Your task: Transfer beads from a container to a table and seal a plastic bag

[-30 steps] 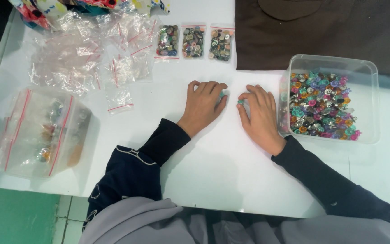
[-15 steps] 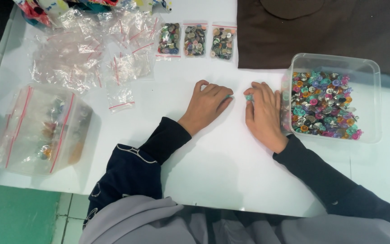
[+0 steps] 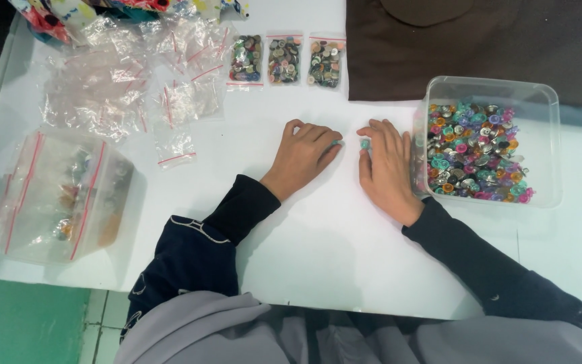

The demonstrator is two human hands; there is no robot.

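Low in the frame, dark sleeves lead up to two hands lying palm-down on the white table point(image 3: 318, 256), close together near the centre. The left hand point(image 3: 302, 155) has its fingers curled under, and something small and pale peeks out at its fingertips; whether it pinches that piece I cannot tell. The right hand point(image 3: 389, 168) lies flatter, with a small teal button point(image 3: 365, 143) just at its thumb and forefinger, touching or nearly so; the grip there is narrow, but a firm hold cannot be made out.

Just right of the right hand stands a clear plastic tub point(image 3: 493, 87), about half full of loose buttons point(image 3: 473, 158) in teal, pink, orange and silver. By that heap, most of the sorting looks still to come.

At the left edge a larger zip bag point(image 3: 55, 195) with red seal lines holds a few small filled packets.

Further up, in the upper left, lies a loose pile of empty small zip bags point(image 3: 122, 87), many unused. At top centre three small filled bags point(image 3: 284, 61) of mixed buttons lie side by side, sealed: that appears to be the finished share so far. A dark brown cloth point(image 3: 473, 40) covers the upper right.
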